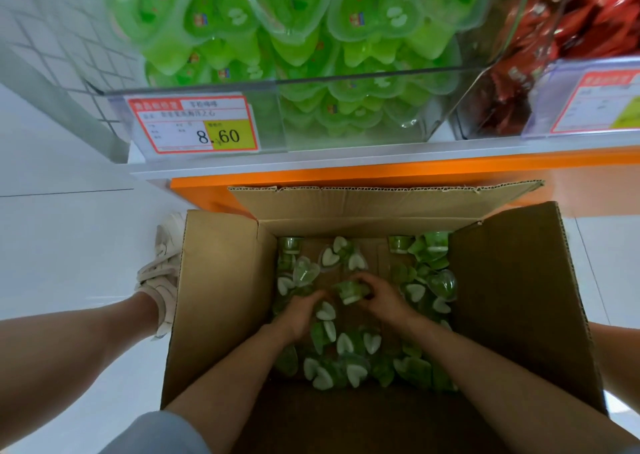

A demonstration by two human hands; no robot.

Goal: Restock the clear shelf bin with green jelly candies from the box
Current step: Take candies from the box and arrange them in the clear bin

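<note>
"Holding one green heart-shaped jelly cup (349,292) in our right hand (382,292), fingers curled round it. Our left hand (304,309) curls over a white-lidded cup (325,310) just beside it, though we can't tell if it truly grips."

"Then let's take a firm handful each, lids flat, before lifting clear of the brown cardboard box (221,297)."

"Agreed. The clear plastic shelf bin (277,82) above looks heaped with green hearts, so we should set ours toward the back, not drop them at the front lip."

Red packets (588,20) in neighbouring bin; price tag (192,126)
</note>
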